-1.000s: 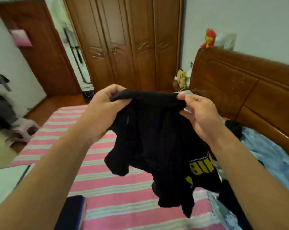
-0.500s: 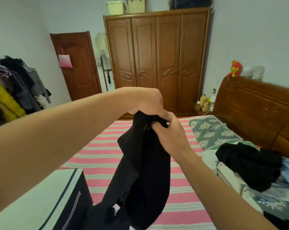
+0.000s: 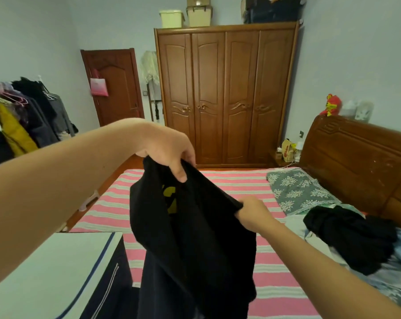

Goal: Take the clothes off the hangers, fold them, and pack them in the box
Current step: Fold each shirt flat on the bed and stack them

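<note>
Over the striped bed (image 3: 229,187) | left hand (image 3: 169,150) and right hand (image 3: 252,212) are both gripping the black shirt (image 3: 190,238), off its hanger, unfolded | box (image 3: 56,272) is waiting at 7 o'clock | clothes rack (image 3: 22,111) at 10 o'clock is looking full, so plenty left.

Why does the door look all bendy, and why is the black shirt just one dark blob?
Head view: the wide lens bends edges, so the door leans; soft, dim room light hides folds in the black shirt; only its yellow print stands out; the pink bag looks slightly blurred.
</note>
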